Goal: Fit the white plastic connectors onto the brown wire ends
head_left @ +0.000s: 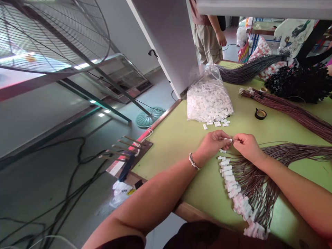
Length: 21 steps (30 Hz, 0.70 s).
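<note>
Pinched in my left hand is a small white plastic connector housing. Close beside it, my right hand has its fingers closed on the end of a thin brown wire. The two fingertips almost meet above the table. Below my hands fans a bundle of brown wires, many ending in white connector housings lined up in a curved row. Farther back stands a clear plastic bag full of white housings, with several loose housings in front of it.
On the green table lie a roll of black tape, another brown wire bundle, dark wires and a black pile. A pegged bracket sits at the left edge. A fan stands left; a person stands behind.
</note>
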{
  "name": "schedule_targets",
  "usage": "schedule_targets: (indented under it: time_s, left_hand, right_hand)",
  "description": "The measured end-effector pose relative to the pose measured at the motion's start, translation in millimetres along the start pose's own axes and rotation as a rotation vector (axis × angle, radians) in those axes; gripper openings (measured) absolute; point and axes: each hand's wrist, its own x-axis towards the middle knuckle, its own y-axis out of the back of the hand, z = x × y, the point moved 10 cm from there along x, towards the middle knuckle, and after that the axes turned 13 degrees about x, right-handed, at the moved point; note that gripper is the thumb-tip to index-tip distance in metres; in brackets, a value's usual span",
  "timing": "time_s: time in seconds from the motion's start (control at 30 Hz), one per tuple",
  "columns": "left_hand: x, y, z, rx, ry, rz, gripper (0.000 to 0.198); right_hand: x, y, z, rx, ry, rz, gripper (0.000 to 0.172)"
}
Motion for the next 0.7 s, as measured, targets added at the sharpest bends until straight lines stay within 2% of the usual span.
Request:
schedule_targets:
  time_s: [0.13, 0.2, 0.23, 0.3, 0.37, 0.4, 0.43, 0.47, 0.5, 0.57, 0.6, 0.63, 0.7]
  left_hand:
    - [0.7, 8.6, -0.9, 0.079, -0.027, 0.031, 0.019]
    - [-2.3, 11.4, 4.5, 0.209, -0.071, 0.023, 0.015]
    - [-5.2, 9.5, 9.6, 0.296, -0.108, -0.016, 0.012]
    - [-15.5, -4.5, 24.1, 0.473, -0.232, -0.198, 0.008]
    - [-32.7, -20.8, 37.8, 0.591, -0.375, -0.439, 0.008]
    - [-39.5, -23.3, 42.2, 0.628, -0.419, -0.523, 0.009]
    - [-40.2, -18.8, 43.9, 0.672, -0.418, -0.535, 0.008]
    - [-33.0, -5.1, 43.4, 0.735, -0.368, -0.446, 0.011]
    - [-21.4, 17.7, 41.8, 0.817, -0.283, -0.267, 0.018]
    - [-6.8, 76.5, 40.7, 0.989, -0.084, 0.222, 0.027]
    - [-5.0, 95.7, 40.4, 1.051, -0.024, 0.39, 0.027]
    - [-2.1, 106.0, 38.6, 1.097, 0.01, 0.48, 0.027]
    - [7.9, 109.5, 31.7, 1.15, 0.025, 0.495, 0.027]
  right_hand:
    - [1.5, 2.8, 0.7, 0.022, -0.013, 0.003, 0.015]
    - [2.6, 9.1, -0.2, 0.049, -0.007, 0.033, 0.016]
    - [3.1, 14.2, 0.1, 0.085, -0.01, 0.066, 0.017]
    - [3.3, 23.3, 6.0, 0.204, -0.064, 0.134, 0.023]
    - [2.8, 22.9, 15.0, 0.292, -0.157, 0.133, 0.03]
    - [2.5, 20.3, 17.4, 0.301, -0.187, 0.113, 0.032]
    - [2.4, 17.6, 17.9, 0.294, -0.196, 0.091, 0.033]
    - [2.5, 14.9, 17.1, 0.281, -0.191, 0.067, 0.033]
    - [2.7, 13.3, 15.8, 0.274, -0.176, 0.056, 0.033]
    - [3.1, 12.3, 15.0, 0.269, -0.15, 0.058, 0.035]
    - [3.2, 11.6, 15.7, 0.253, -0.145, 0.056, 0.035]
    - [3.3, 10.7, 16.5, 0.227, -0.142, 0.052, 0.034]
    - [3.2, 8.7, 17.8, 0.167, -0.135, 0.044, 0.029]
